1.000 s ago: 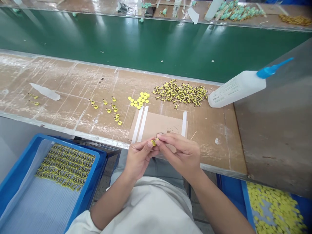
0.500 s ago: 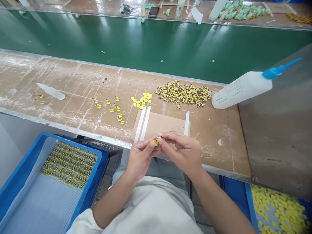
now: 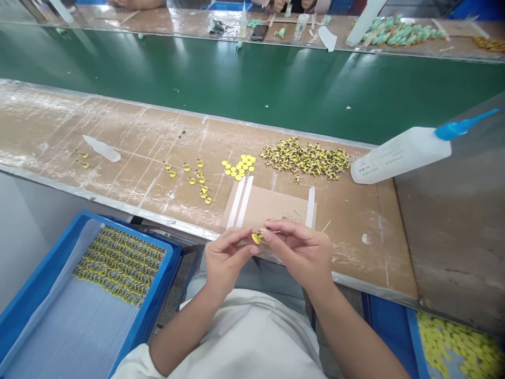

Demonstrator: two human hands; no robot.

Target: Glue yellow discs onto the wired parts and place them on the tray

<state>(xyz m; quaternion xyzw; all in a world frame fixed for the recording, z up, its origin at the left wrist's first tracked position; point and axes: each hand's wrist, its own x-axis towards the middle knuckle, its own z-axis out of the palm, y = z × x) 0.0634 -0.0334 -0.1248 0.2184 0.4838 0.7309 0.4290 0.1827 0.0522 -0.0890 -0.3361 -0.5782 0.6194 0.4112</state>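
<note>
My right hand (image 3: pixel 302 252) pinches a small yellow-and-dark figure with a round yellow disc (image 3: pixel 256 238) at its lower left end. Close beside that disc is my left hand (image 3: pixel 226 258), its thumb and index finger apart around the disc's left edge; whether a fingertip still touches it I cannot tell. Both hands are over the front edge of a cardboard sheet (image 3: pixel 272 202) with white strips. Beyond it are several loose yellow discs (image 3: pixel 239 168) and a heap of small yellow-and-dark figures (image 3: pixel 305 159). Finished-looking pieces on discs (image 3: pixel 201 180) stand to the left.
A white bottle with a blue nozzle (image 3: pixel 398 155) leans at the right by a metal panel (image 3: pixel 453 210). Blue trays sit below: one with rows of pieces (image 3: pixel 118 263), another with yellow discs (image 3: pixel 457 342). A green belt (image 3: pixel 221 79) runs behind; a co-worker's hands (image 3: pixel 294 6) are beyond it.
My left thumb and index finger have parted from their pinch on the disc. My right hand keeps holding the figure. The view has tilted up slightly, bringing people across the belt into sight.
</note>
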